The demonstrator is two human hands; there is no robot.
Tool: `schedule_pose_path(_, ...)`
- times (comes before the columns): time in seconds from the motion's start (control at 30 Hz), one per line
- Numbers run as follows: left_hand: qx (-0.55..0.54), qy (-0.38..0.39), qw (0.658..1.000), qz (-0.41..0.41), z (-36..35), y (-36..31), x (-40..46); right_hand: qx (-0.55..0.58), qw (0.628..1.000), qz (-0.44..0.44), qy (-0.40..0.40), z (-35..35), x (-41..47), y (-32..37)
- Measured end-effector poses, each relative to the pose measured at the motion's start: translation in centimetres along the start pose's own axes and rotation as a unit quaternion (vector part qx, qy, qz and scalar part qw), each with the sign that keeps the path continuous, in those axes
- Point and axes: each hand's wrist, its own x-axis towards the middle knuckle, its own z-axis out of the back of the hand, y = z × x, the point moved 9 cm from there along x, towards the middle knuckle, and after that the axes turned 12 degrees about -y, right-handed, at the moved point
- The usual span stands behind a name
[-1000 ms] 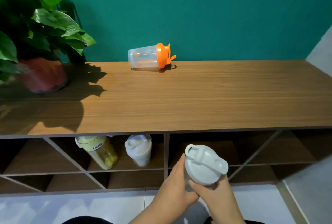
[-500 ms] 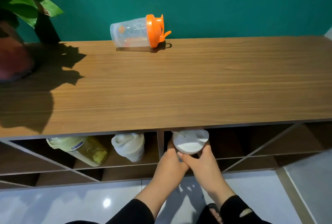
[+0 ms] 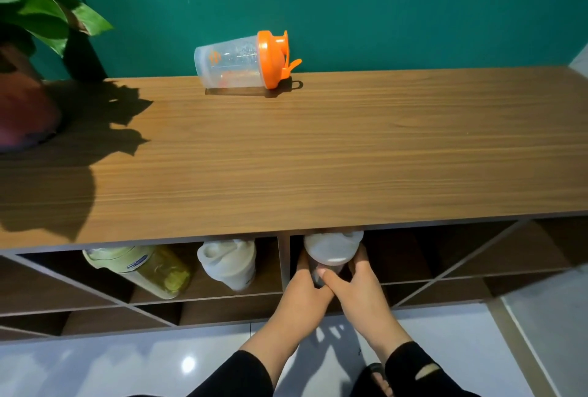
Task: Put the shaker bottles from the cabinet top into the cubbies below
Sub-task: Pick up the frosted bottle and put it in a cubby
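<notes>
White floor tiles [image 3: 95,361] lie nearest, under two black sleeves. Just beyond, the left hand [image 3: 304,293] and right hand [image 3: 359,290] both make a clenched grip on one white-lidded bottle [image 3: 332,247], thumbs meeting on its near side and fingers wrapped round the body below the lid. It stands upright, lid up and tucked under the cabinet's front edge, long axis vertical, in the cubby [image 3: 407,256] just right of the divider. It looks like light, stiff plastic, probably smooth; holding it low on the body suits setting it down. Left of the grip, past the divider, a white bottle [image 3: 227,264] stands upright and a yellow bottle [image 3: 143,271] leans, lid up and to the left. Above and beyond the grip stretches the wooden tabletop [image 3: 318,158], with a plant pot [image 3: 22,113] far left. Farthest, against the teal wall, an orange-lidded bottle [image 3: 245,61] lies on its side, lid pointing right, axis along the wall. Clear and likely empty, it may roll; take it round the body.
</notes>
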Motion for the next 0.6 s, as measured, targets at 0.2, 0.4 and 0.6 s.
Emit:
schedule_pose_path(0.2, 0.135, 0.032, 0.99, 0.031, 0.6, 0.7, -2.2, -0.215, 0.976, -0.01, 0.029, 1.7, -2.5, -0.1)
schedule_pose_path(0.4, 0.22, -0.057, 0.952, -0.203, 6.4, -6.4, -7.9, -0.154, 0.957, 0.241, 0.044, 6.1, -9.7, 10.2)
schedule_pose_path(0.6, 0.161, -0.229, 0.877, -0.391, 14.9, -15.4, -8.3, -0.011, 0.902, 0.423, -0.082, 8.0, -7.4, 23.6)
